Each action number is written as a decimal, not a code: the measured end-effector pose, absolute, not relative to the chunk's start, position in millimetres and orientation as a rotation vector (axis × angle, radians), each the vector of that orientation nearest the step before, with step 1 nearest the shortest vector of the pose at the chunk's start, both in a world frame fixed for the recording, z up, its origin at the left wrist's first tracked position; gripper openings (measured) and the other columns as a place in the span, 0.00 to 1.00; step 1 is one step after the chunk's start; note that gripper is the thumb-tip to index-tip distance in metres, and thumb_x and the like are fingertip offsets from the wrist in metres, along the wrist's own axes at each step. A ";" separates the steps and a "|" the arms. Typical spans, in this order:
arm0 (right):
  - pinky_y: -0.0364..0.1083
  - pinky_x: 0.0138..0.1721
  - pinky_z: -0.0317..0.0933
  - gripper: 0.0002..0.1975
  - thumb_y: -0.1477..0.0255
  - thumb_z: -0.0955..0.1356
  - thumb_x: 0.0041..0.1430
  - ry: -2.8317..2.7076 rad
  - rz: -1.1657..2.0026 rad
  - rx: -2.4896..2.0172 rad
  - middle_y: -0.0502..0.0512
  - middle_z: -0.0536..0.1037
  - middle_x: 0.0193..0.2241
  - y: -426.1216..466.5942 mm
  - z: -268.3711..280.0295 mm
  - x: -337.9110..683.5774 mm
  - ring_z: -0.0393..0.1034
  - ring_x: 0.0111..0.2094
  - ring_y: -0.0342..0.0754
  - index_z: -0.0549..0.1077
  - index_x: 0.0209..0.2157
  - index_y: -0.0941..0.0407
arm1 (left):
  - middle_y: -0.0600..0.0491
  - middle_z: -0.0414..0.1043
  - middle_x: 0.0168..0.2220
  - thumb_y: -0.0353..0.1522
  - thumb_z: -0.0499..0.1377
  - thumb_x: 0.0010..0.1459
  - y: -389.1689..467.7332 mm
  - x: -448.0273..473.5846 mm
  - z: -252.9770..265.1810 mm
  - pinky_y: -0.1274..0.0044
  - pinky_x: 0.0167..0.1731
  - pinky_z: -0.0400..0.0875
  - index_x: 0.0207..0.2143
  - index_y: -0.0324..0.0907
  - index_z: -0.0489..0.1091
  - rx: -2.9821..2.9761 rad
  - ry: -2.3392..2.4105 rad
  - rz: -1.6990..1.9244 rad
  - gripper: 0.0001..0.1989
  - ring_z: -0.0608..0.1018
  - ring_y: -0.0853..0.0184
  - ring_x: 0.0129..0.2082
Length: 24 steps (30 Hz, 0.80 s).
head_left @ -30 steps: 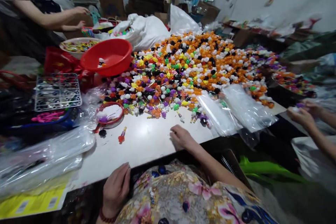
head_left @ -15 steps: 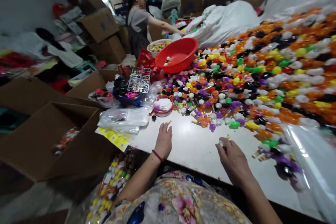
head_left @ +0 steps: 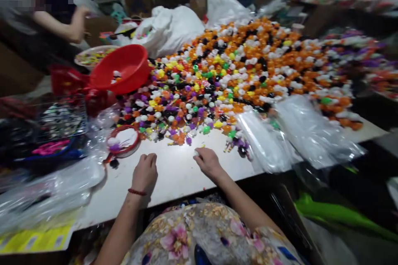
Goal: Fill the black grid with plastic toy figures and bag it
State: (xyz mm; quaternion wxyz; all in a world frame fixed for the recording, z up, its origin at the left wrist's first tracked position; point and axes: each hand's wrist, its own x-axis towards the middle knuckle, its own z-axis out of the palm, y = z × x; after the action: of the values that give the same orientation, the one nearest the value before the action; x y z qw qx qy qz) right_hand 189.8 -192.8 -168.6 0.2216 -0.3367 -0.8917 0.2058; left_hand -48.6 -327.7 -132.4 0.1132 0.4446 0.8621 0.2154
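My left hand [head_left: 144, 174], with a dark red bead bracelet [head_left: 137, 191] at its wrist, rests over the white tabletop [head_left: 174, 174]. Its fingers are curled closed, and whatever they may hold is hidden. To the right, my right hand [head_left: 209, 164] pinches a small white piece [head_left: 196, 154] between thumb and fingers; a bit of yellow shows just above. Beyond both hands spreads a large heap of small coloured plastic pieces [head_left: 214, 87], mostly orange, white, black, purple, yellow and green. A small red dish [head_left: 137, 144] with something white and purple in it stands left of the heap.
A big red basin [head_left: 124, 68] tilts at the heap's left edge, near a bowl of yellow pieces [head_left: 93, 56]. Clear plastic bags [head_left: 264, 140] lie at right; more plastic bags [head_left: 62, 182] lie at left over yellow sheets [head_left: 34, 236]. A co-worker [head_left: 46, 20] stands back left.
The view has swung to the right, so the boxes at left have left the frame. My left hand's fingers have curled in, and the hands are nearer each other. My right hand keeps its pinch.
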 end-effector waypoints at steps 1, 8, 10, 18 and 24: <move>0.47 0.40 0.61 0.11 0.69 0.66 0.64 -2.477 0.564 -0.943 0.57 0.79 0.35 -193.6 -166.4 189.5 0.71 0.37 0.51 0.74 0.45 0.56 | 0.51 0.68 0.31 0.31 0.52 0.60 -324.0 -41.3 -134.0 0.74 0.33 0.65 0.39 0.43 0.72 1.281 2.453 0.729 0.10 0.72 0.63 0.30; 0.47 0.41 0.61 0.12 0.68 0.66 0.65 -2.479 0.539 -0.971 0.58 0.80 0.37 -197.5 -160.4 191.6 0.72 0.40 0.51 0.74 0.47 0.57 | 0.53 0.72 0.26 0.40 0.61 0.56 -302.0 13.5 -136.9 0.80 0.22 0.62 0.35 0.40 0.72 0.540 1.653 1.325 0.12 0.69 0.71 0.22; 0.47 0.41 0.62 0.13 0.68 0.66 0.65 -2.454 0.557 -0.969 0.59 0.80 0.39 -197.6 -162.4 193.0 0.73 0.40 0.51 0.73 0.48 0.57 | 0.50 0.74 0.30 0.39 0.59 0.59 -296.1 19.9 -133.9 0.81 0.20 0.64 0.38 0.38 0.72 0.214 1.266 1.379 0.12 0.72 0.72 0.22; 0.48 0.40 0.63 0.16 0.66 0.62 0.65 -2.397 0.597 -0.909 0.60 0.80 0.34 -190.7 -174.7 191.3 0.73 0.37 0.53 0.74 0.48 0.59 | 0.44 0.78 0.38 0.24 0.62 0.55 -285.0 21.9 -136.4 0.80 0.34 0.75 0.43 0.36 0.72 0.001 0.960 1.510 0.12 0.80 0.68 0.36; 0.49 0.41 0.64 0.17 0.63 0.62 0.64 -2.376 0.630 -0.914 0.60 0.79 0.36 -189.8 -173.7 191.9 0.71 0.36 0.53 0.75 0.47 0.57 | 0.48 0.77 0.32 0.27 0.63 0.54 -281.7 26.7 -138.3 0.80 0.29 0.72 0.38 0.37 0.73 0.010 1.004 1.533 0.08 0.78 0.70 0.28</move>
State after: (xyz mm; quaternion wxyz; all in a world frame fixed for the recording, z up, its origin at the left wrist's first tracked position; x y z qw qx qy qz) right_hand 191.9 -189.8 -173.7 0.2567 -0.3369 -0.8756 0.2323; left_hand 26.7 -281.7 -138.3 0.6086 0.0043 0.4348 0.6637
